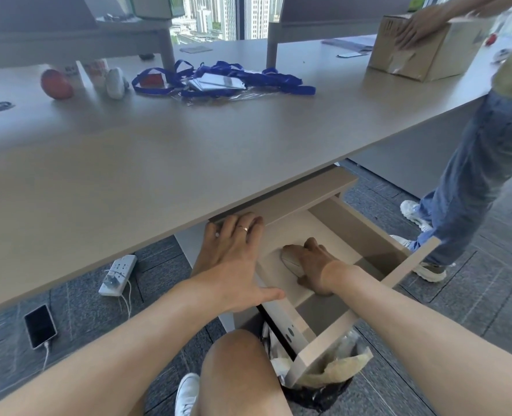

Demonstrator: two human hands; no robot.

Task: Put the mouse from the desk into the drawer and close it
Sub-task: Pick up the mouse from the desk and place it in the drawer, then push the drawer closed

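Note:
The beige drawer under the desk is pulled wide open. A pale mouse lies on the drawer's floor near its left side. My right hand is inside the drawer, fingers wrapped over the mouse's right half. My left hand lies flat with spread fingers over the drawer's left wall, its fingertips touching the underside edge of the desk and its thumb on the wall's rim. It holds nothing.
On the desk lie blue lanyards with badges, a red apple, small bottles and a cardboard box under another person's hand. That person stands at right. A bin sits below the drawer; a phone and power strip lie on the floor.

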